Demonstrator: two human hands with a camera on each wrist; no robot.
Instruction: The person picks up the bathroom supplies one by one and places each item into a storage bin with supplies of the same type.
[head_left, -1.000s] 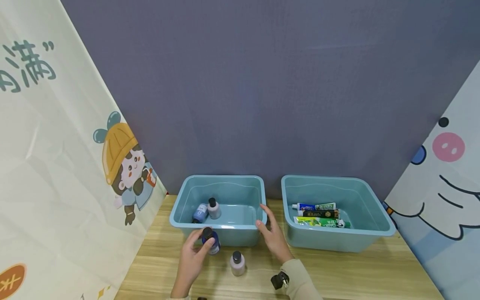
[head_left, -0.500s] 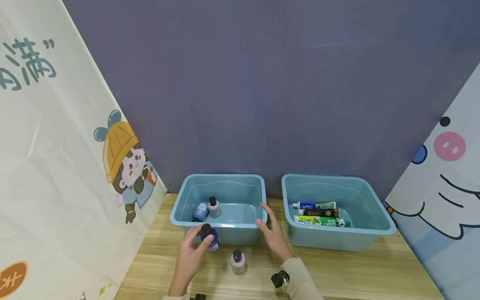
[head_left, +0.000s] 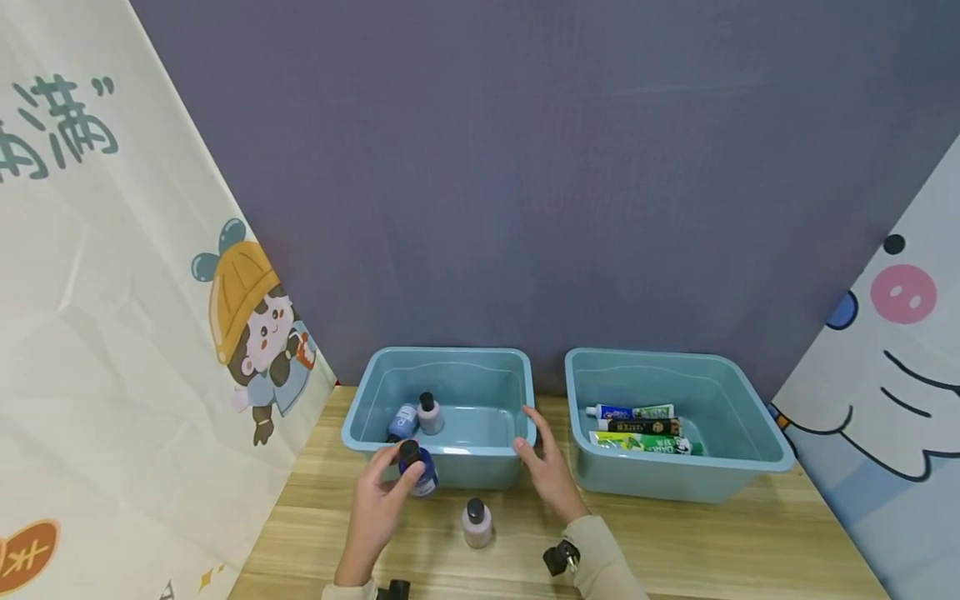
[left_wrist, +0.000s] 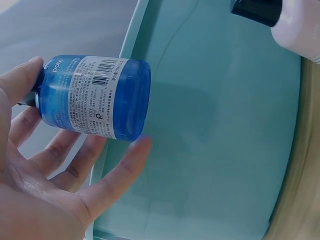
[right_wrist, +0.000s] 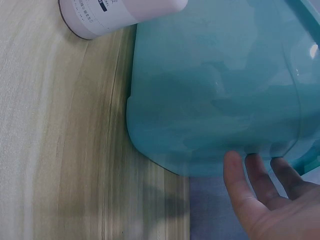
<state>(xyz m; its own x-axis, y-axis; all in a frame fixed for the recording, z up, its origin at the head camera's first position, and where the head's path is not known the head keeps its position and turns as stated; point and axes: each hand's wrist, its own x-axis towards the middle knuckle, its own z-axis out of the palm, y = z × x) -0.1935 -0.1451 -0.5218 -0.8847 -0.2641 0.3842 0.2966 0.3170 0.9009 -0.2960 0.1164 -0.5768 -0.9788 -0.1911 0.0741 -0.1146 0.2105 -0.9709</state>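
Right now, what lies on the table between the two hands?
Head view: a pale pink, black-capped bottle stands upright between the left hand and the right hand, in front of the left bin.

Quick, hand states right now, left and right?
Left hand: closed, holding a blue bottle.
Right hand: open, touching the right end of the left-side bin.
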